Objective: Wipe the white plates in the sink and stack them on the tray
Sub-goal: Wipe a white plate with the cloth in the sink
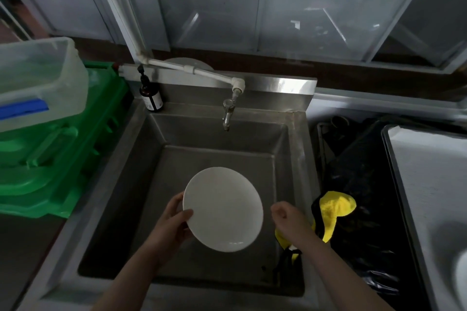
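Head view: white plate [223, 209] rim pinched by left hand [174, 222] fingers [185, 214]

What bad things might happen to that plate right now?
1. Only the left hand holds the white plate, by its edge, tilted over the steel sink. It might slip and chip.
2. The right hand grips the yellow cloth off to the side, so it may be too slow to catch the plate.
3. The tray sits past the sink rim, so the plate might bump the rim.
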Demonstrator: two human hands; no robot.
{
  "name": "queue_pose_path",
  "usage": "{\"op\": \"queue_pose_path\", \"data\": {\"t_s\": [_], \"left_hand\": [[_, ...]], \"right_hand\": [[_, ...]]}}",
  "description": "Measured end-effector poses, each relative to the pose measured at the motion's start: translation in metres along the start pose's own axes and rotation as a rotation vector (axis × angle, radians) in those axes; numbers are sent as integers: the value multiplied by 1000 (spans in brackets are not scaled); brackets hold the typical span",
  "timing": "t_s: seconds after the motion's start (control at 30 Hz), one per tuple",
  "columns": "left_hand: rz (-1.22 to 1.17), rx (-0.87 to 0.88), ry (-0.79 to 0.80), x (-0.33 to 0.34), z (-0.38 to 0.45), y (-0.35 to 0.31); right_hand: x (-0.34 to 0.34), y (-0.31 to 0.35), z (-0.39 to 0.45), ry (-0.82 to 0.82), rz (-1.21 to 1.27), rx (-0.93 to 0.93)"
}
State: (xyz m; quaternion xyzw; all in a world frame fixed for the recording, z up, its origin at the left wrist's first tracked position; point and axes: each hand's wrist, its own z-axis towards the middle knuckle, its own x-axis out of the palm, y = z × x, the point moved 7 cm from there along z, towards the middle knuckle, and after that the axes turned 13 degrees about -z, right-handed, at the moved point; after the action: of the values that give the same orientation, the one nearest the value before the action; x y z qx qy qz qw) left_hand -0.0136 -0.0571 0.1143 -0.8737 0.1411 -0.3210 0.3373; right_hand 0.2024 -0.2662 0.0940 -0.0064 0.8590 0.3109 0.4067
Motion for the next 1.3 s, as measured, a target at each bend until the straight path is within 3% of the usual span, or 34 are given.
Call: {"op": "queue_pose_path", "data": {"t_s": [0.3,0.53,1.03,1.17,1.3], "left_hand": [[19,19,-115,-23,0,5],[36,34,-142,-25,-8,3],[30,22,-114,-28,-22,-6],[43,23,-92,-32,-27,-10],[55,9,-95,-37,-32,-13]], "right_hand": [[36,-19,-10,116,-1258,-240],[47,-17,-7,227,-1605,-330],[54,-30,-5,202,-1409,-454],[47,-26,-11,18,-1313,-490],[27,-3,-24,-207,-1049,-541]]}}
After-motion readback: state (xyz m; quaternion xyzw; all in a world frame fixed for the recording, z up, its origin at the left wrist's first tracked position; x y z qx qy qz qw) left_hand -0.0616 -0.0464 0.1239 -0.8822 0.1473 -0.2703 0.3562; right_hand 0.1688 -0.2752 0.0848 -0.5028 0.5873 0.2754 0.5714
